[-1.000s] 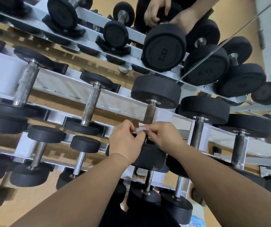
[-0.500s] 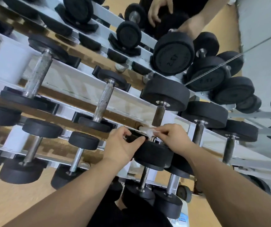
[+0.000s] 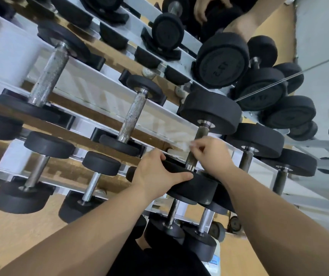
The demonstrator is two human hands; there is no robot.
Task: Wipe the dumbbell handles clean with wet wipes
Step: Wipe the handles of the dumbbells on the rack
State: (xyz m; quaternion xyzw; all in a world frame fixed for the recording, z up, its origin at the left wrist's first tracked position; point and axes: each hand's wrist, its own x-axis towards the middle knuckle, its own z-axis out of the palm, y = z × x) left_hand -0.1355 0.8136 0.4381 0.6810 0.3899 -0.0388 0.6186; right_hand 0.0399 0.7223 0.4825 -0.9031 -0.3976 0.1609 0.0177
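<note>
A black dumbbell point(image 3: 209, 112) lies on the white rack's middle tier, its metal handle point(image 3: 196, 148) pointing toward me. My right hand point(image 3: 213, 154) pinches a small white wet wipe point(image 3: 186, 145) against the left side of that handle, about halfway along. My left hand point(image 3: 157, 172) grips the near black weight head point(image 3: 195, 186) of the same dumbbell, thumb lying along its rim. The wipe is partly blurred and partly hidden by my fingers.
Other dumbbells with knurled handles point(image 3: 132, 116) fill the white three-tier rack point(image 3: 92, 90) on the left and right. Another person's hands point(image 3: 235, 22) hold a large dumbbell point(image 3: 221, 60) on the top tier. The floor below is tan, and a wipe pack point(image 3: 213, 259) lies by my legs.
My left hand has let go of the wipe and dropped onto the near weight head. My right hand has carried the wipe up along the handle. The view has tilted left.
</note>
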